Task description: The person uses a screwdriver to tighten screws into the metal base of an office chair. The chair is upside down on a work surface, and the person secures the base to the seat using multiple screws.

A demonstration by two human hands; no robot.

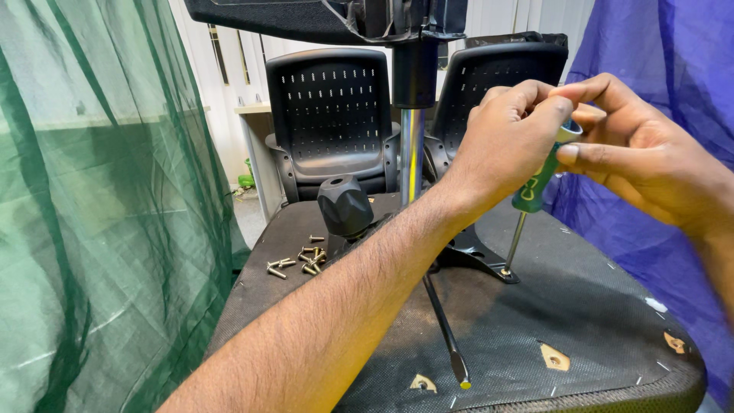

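An upturned office chair seat lies in front of me, its black fabric underside facing up. A green-handled screwdriver stands nearly upright with its tip on a screw in the black metal bracket bolted to the seat. My left hand reaches across and grips the top of the handle. My right hand pinches the same handle from the right side. A chrome gas-lift column rises from the mechanism just left of my hands.
Several loose brass screws lie on the seat at left beside a black knob. A thin black lever with a yellow tip points toward me. Two black chairs stand behind. Green netting hangs left, blue cloth right.
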